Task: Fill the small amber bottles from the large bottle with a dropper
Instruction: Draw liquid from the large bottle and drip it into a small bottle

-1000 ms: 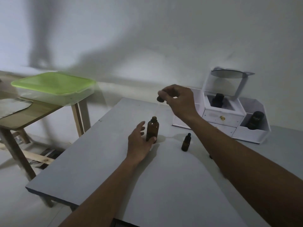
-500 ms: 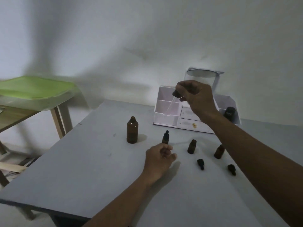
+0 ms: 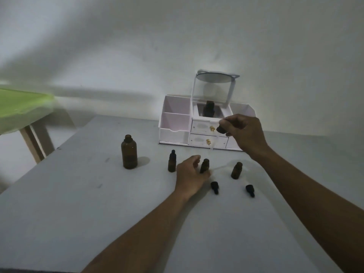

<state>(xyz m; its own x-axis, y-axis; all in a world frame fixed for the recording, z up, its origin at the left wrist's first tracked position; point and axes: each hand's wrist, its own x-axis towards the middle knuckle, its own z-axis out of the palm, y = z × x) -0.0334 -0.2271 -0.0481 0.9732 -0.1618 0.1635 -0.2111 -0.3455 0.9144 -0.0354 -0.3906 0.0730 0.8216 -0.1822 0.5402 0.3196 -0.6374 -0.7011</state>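
The large amber bottle (image 3: 129,152) stands open on the grey table (image 3: 78,203), left of centre. Three small amber bottles stand in a row: a capped one (image 3: 172,162), an open middle one (image 3: 204,166) and an open right one (image 3: 236,170). My left hand (image 3: 190,175) grips the middle bottle at its base. My right hand (image 3: 243,133) pinches the black bulb of a dropper (image 3: 218,136), whose clear tube slants down toward the middle bottle's mouth. Two loose black dropper caps, one (image 3: 214,187) near my left hand and another (image 3: 250,190) to its right, lie in front of the bottles.
A white desk organiser (image 3: 175,125) with small drawers and a round mirror stands against the wall behind the bottles, with a dark bottle (image 3: 209,109) inside. A wooden side table with a green-lidded container (image 3: 23,107) is at the far left.
My left hand has left the large bottle and taken the middle small bottle. My right hand carried the dropper from above the large bottle to above the small ones.
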